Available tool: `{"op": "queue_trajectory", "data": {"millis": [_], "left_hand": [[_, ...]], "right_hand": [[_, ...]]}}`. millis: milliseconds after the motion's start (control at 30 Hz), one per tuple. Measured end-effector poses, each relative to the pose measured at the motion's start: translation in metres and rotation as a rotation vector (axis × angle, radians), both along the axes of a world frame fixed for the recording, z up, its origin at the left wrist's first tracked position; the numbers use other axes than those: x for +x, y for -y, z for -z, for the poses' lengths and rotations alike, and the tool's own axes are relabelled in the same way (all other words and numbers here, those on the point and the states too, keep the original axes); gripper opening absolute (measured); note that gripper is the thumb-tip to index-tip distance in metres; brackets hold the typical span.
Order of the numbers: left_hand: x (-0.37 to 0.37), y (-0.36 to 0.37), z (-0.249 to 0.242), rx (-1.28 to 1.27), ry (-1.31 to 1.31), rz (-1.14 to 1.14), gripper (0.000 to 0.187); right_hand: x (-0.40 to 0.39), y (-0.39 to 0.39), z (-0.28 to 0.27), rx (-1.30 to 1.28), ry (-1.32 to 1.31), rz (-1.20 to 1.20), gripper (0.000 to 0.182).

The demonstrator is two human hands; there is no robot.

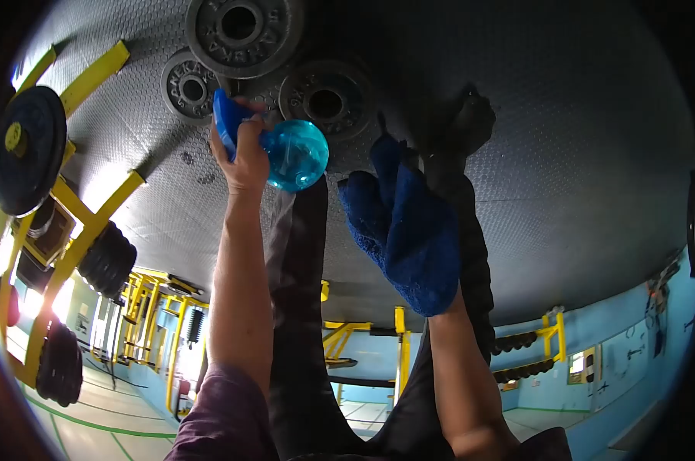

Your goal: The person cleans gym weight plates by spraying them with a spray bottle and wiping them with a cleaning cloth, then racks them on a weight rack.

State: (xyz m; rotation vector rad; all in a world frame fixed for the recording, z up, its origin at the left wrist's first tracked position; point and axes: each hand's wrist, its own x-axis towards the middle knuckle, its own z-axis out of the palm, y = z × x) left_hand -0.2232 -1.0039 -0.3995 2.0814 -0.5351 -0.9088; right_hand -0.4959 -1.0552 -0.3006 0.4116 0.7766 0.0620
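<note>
My left hand is closed round the blue sprayer head of a spray bottle whose round, clear body shows turquoise liquid. The bottle points to the right, just below the weight plates. A dark blue cloth is draped over my right hand, hiding its fingers and most of the hand. Three dark metal weight plates lie on the floor: a large one at the top, a small one to its lower left, and another to its lower right.
Grey textured flooring surrounds my dark-clad legs. On the left stands a yellow rack bearing black plates. More yellow gym equipment is at the lower left. A dumbbell rack stands at the lower right.
</note>
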Motion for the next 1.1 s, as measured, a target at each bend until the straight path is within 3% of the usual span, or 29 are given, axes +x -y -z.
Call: {"op": "queue_trajectory", "data": {"millis": [33,100,133,300,433,500,633,900,1033,1100], "left_hand": [[0.000,0.002,0.002,-0.005,0.002,-0.022,0.018],[0.002,0.009,0.005,-0.190,0.124,0.007,0.044],[0.006,0.016,-0.001,-0.184,-0.085,-0.088,0.046],[0.005,0.036,-0.003,-0.145,0.009,-0.050,0.041],[0.005,0.040,0.005,-0.102,0.042,0.129,0.033],[-0.010,0.042,0.002,-0.081,-0.120,0.161,0.036],[-0.029,0.047,-0.003,-0.033,0.016,0.338,0.051],[-0.063,0.087,0.003,-0.157,0.182,0.304,0.056],[-0.093,0.131,0.021,-0.282,0.259,0.175,0.057],[-0.098,0.152,0.031,-0.197,0.339,0.422,0.084]], "right_hand": [[0.010,0.001,0.001,-0.040,-0.004,-0.054,0.064],[0.017,0.004,0.001,-0.121,-0.010,-0.156,0.064],[0.017,0.006,-0.001,-0.163,-0.014,-0.204,0.064],[0.029,0.012,-0.003,-0.364,-0.038,-0.421,0.064],[0.034,0.016,-0.003,-0.517,-0.068,-0.574,0.064],[0.040,0.017,0.001,-0.586,-0.087,-0.645,0.064],[0.047,0.018,-0.001,-0.725,-0.108,-0.784,0.064],[0.049,0.028,-0.005,-1.007,-0.151,-1.037,0.064],[0.049,0.034,-0.008,-1.157,-0.185,-1.146,0.064],[0.049,0.039,-0.004,-1.226,-0.201,-1.200,0.064]]}}
